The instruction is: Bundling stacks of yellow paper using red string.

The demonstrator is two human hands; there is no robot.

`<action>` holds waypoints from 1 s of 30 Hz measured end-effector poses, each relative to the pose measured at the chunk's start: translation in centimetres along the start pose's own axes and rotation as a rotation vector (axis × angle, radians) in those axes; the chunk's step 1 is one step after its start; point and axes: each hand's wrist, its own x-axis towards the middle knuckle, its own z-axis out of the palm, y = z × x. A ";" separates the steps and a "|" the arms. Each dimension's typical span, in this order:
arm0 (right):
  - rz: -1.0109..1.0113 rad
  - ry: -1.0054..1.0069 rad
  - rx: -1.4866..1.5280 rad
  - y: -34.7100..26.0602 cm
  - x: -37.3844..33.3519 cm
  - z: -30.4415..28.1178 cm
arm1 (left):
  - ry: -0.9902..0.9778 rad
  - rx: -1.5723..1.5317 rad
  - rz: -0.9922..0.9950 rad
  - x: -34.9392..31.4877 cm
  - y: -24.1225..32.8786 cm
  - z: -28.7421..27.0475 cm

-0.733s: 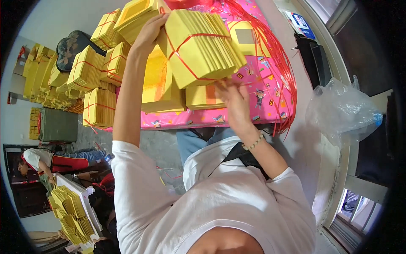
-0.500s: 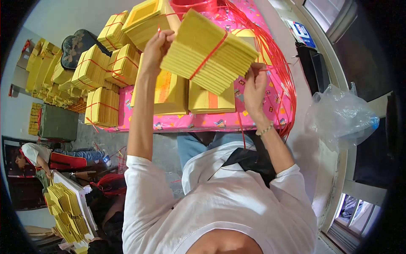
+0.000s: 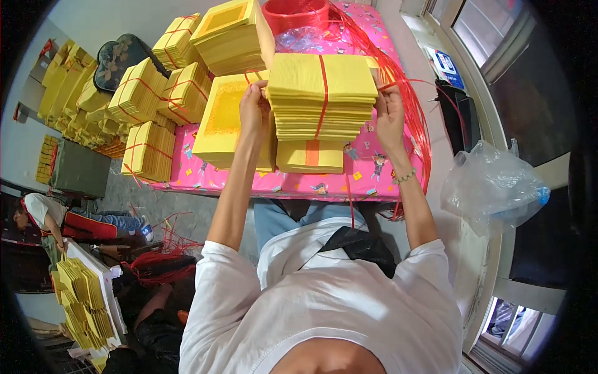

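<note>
A thick stack of yellow paper sheets (image 3: 296,81) sits in front of me on top of another stack, with a red plastic strap (image 3: 324,93) running round its middle from front to back. At its left side my left hand (image 3: 252,115) is closed, with a piece of red strap showing at the fingertips. On the right side my right hand (image 3: 390,121) pinches red strap, whose loose length trails off to the right. Under the held stack shows a lower yellow stack (image 3: 305,162) with an orange band. The far side of the bundle is hidden.
Strapped yellow bundles (image 3: 149,149) and large loose stacks (image 3: 227,37) stand left on the pink-covered table (image 3: 299,187). Long red straps (image 3: 414,112) lie along its right edge, below a red basin (image 3: 293,15). A plastic bag (image 3: 486,187) hangs right; another person (image 3: 47,215) is far left.
The yellow stack came down from a tilted, raised position and turned level onto the lower stack. Both hands moved down with it, keeping hold of the red strap.
</note>
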 end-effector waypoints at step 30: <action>-0.160 -0.410 -0.561 -5.0 6.8 -0.5 | -0.855 1.594 -0.048 4.1 8.2 8.2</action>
